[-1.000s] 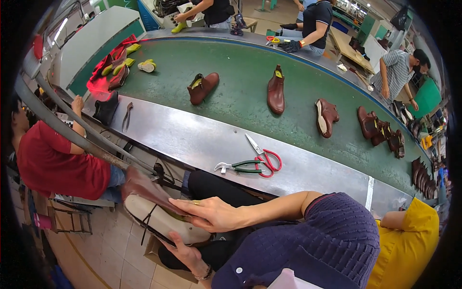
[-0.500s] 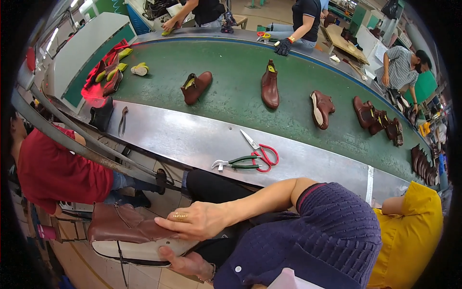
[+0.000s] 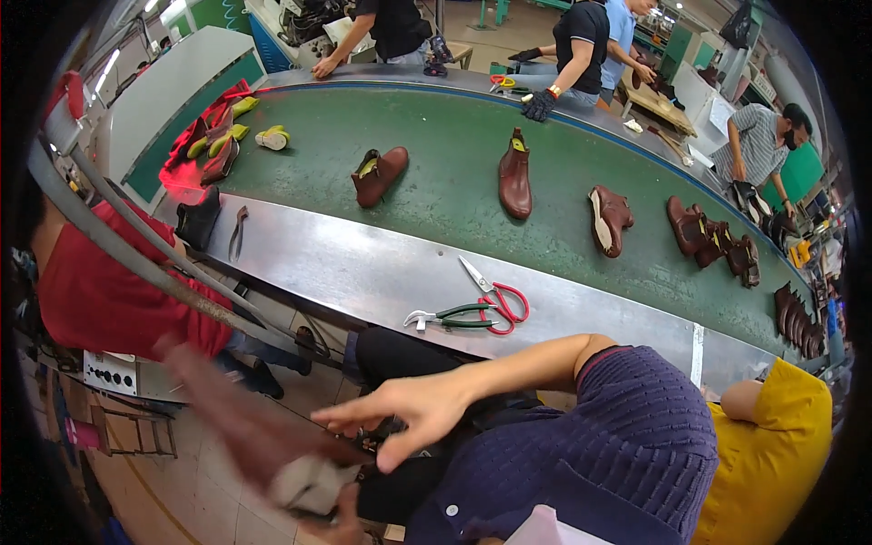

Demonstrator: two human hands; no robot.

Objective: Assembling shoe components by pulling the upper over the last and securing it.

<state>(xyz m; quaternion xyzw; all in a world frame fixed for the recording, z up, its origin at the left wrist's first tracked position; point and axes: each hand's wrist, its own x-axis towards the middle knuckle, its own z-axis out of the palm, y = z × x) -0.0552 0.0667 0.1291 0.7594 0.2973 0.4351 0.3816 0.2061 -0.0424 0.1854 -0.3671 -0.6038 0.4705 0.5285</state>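
A brown leather ankle boot (image 3: 241, 422), smeared by motion, tilts over the floor at the lower left. My left hand (image 3: 341, 522) grips its lower end beside the pale grey sole part (image 3: 309, 483); some of those fingers are hidden. Just right of the boot, my right hand (image 3: 409, 413) is open, thumb and fingers apart, with nothing in it. On the metal ledge (image 3: 363, 263) beyond my arm lie red-handled scissors (image 3: 498, 295) and green-handled pliers (image 3: 454, 316), partly overlapping.
Brown boots, one of them here (image 3: 515, 182), stand or lie along the green conveyor belt (image 3: 436, 136). Pincers (image 3: 238, 233) and a black boot (image 3: 197, 218) rest at the ledge's left. A curved metal rail (image 3: 136, 250) crosses the left. Co-workers sit and stand around.
My right hand has come off the boot and opened. My left hand has swung the boot down and turned it, so its sole end is now lower. The view has shifted slightly.
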